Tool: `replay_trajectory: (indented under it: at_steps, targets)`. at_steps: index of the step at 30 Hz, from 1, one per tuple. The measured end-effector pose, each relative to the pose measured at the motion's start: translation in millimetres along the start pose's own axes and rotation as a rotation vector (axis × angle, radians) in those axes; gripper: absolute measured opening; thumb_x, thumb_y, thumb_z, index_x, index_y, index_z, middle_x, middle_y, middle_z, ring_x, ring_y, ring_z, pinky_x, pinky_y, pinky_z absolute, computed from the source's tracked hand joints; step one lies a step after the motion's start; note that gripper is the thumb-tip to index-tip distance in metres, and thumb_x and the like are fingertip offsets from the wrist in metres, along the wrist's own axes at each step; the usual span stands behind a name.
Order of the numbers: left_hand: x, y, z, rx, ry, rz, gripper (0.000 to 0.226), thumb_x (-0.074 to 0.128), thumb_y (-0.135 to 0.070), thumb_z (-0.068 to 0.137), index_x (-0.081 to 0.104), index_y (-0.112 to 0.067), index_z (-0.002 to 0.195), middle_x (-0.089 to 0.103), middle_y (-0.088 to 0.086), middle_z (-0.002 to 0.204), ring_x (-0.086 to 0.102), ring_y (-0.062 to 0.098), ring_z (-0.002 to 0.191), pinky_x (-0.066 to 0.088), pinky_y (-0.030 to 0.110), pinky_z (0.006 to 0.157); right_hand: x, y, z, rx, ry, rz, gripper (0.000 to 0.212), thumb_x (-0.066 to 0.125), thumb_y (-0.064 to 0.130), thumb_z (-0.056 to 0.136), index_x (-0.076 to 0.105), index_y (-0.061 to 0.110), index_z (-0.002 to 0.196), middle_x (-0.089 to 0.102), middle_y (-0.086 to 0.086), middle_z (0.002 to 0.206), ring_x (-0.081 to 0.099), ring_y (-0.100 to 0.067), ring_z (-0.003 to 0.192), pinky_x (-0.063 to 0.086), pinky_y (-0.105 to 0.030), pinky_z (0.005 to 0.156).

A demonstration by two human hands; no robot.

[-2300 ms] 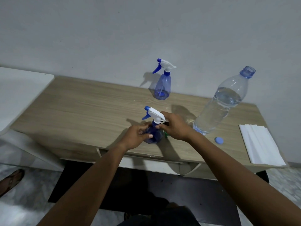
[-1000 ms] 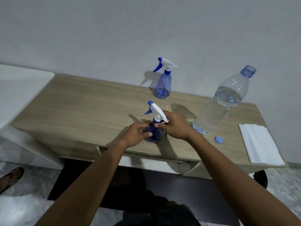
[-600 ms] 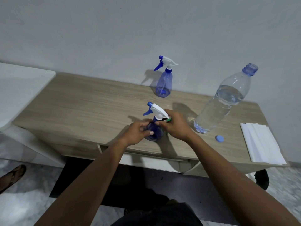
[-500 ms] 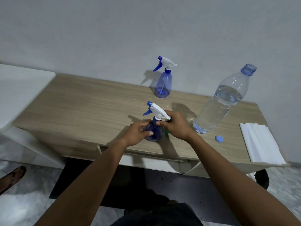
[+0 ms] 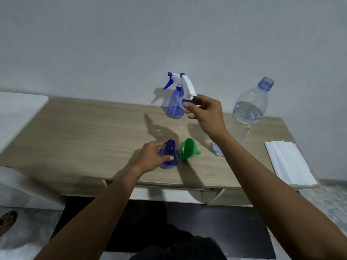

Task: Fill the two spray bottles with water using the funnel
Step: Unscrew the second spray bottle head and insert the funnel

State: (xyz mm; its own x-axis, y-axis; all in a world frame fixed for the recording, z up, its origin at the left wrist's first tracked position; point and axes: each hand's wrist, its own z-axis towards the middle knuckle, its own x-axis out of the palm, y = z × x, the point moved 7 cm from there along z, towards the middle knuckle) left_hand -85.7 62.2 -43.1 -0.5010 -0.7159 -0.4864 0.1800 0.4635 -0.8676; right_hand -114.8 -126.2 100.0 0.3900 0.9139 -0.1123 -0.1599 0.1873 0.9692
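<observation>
My left hand [image 5: 152, 156] grips the near blue spray bottle [image 5: 170, 155], which stands on the wooden table [image 5: 84, 136] with its neck uncovered. My right hand [image 5: 204, 111] holds that bottle's white and blue spray head [image 5: 187, 87] lifted high above the table. A green funnel [image 5: 187, 149] lies on its side just right of the near bottle. The second spray bottle [image 5: 175, 104] stands at the back by the wall with its head on. A large clear water bottle [image 5: 247, 111], uncapped and partly full, stands at the right.
A white folded cloth [image 5: 289, 162] lies at the table's right end. The water bottle's blue cap [image 5: 217, 152] shows partly behind my right forearm. A white surface [image 5: 16, 113] adjoins the table on the left. A sandalled foot [image 5: 6, 220] is on the floor at left.
My right hand has lifted the spray head off the near bottle and raised it up and back. The green funnel, hidden before behind my hand, now shows. My left hand still holds the bottle.
</observation>
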Motion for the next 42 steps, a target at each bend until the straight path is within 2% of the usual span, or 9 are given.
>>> replay_trajectory:
  at_steps: [4,10,13,22,27,31,35,37,42]
  targets:
    - [4.2,-1.5,9.0,0.028,-0.023,0.045,0.027,0.081,-0.019,0.079,0.076,-0.018,0.105,0.077,-0.001,0.095,0.069,0.018,0.091,0.054,0.034,0.084,-11.6,-19.8,17.6,0.012,-0.039,-0.245,0.027,0.085,0.021,0.081,0.076,0.031,0.104,0.078,0.009,0.094,0.073,-0.008,0.076,0.061,-0.031,0.072]
    - [4.7,1.5,15.5,0.038,0.020,0.001,0.018,0.077,-0.017,0.083,0.077,-0.023,0.101,0.074,-0.010,0.082,0.067,0.008,0.082,0.043,0.018,0.069,-17.8,-113.4,27.6,0.291,0.012,-0.595,0.038,0.091,0.035,0.070,0.080,0.029,0.106,0.079,0.010,0.093,0.072,-0.009,0.089,0.057,-0.033,0.084]
    - [5.3,6.4,18.9,0.035,0.033,-0.017,0.020,0.078,-0.019,0.083,0.077,-0.021,0.103,0.075,-0.006,0.082,0.069,0.012,0.084,0.047,0.020,0.073,-15.4,-143.9,31.3,0.397,0.050,-0.591,0.032,0.092,0.031,0.070,0.081,0.029,0.101,0.079,0.010,0.090,0.072,-0.012,0.089,0.058,-0.038,0.088]
    - [6.9,11.2,24.8,0.017,0.046,-0.045,0.028,0.078,-0.008,0.082,0.074,-0.022,0.105,0.068,-0.035,0.071,0.061,-0.018,0.075,0.040,0.001,0.069,0.5,-180.0,36.5,0.513,0.203,-0.522,0.040,0.091,0.011,0.073,0.077,0.003,0.109,0.076,-0.016,0.107,0.061,-0.014,0.084,0.053,-0.024,0.072]
    - [6.7,11.2,25.3,0.020,0.041,-0.036,0.028,0.079,-0.007,0.081,0.076,-0.017,0.107,0.066,-0.037,0.068,0.058,-0.021,0.070,0.040,0.001,0.069,-1.7,-189.1,36.7,0.538,0.196,-0.523,0.040,0.091,0.011,0.072,0.077,0.004,0.109,0.077,-0.015,0.104,0.065,-0.015,0.085,0.058,-0.033,0.091]
    - [6.7,11.4,24.7,0.013,0.043,-0.033,0.028,0.079,-0.007,0.081,0.076,-0.015,0.107,0.067,-0.037,0.069,0.058,-0.020,0.071,0.040,0.003,0.070,-9.8,-172.4,32.2,0.488,0.097,-0.412,0.036,0.088,0.017,0.077,0.075,0.007,0.109,0.074,-0.004,0.095,0.064,-0.008,0.080,0.048,-0.004,0.067]
    - [7.2,10.4,22.5,0.007,0.040,-0.046,0.026,0.078,-0.006,0.082,0.076,-0.011,0.107,0.066,-0.038,0.069,0.058,-0.017,0.072,0.041,0.001,0.068,-13.9,-148.4,6.2,0.363,0.081,-0.227,0.018,0.079,0.012,0.087,0.075,0.016,0.104,0.073,0.005,0.094,0.068,0.000,0.083,0.054,-0.026,0.085]
    - [8.4,10.4,20.6,0.013,0.039,-0.050,0.020,0.077,-0.008,0.083,0.077,-0.012,0.103,0.064,-0.037,0.065,0.057,-0.015,0.070,0.039,0.001,0.066,-13.3,-147.3,-15.6,0.378,0.186,-0.202,0.030,0.081,0.014,0.086,0.071,0.024,0.112,0.071,0.011,0.103,0.067,0.001,0.095,0.050,-0.024,0.092]
    - [9.5,7.5,16.7,0.028,0.026,-0.049,0.023,0.075,-0.013,0.086,0.075,-0.018,0.108,0.067,-0.025,0.075,0.060,-0.016,0.072,0.040,0.004,0.068,-21.3,-157.4,-52.7,0.373,0.400,-0.424,0.106,0.095,0.024,0.066,0.038,0.029,0.155,0.049,0.008,0.149,0.045,-0.007,0.135,0.036,-0.026,0.112]
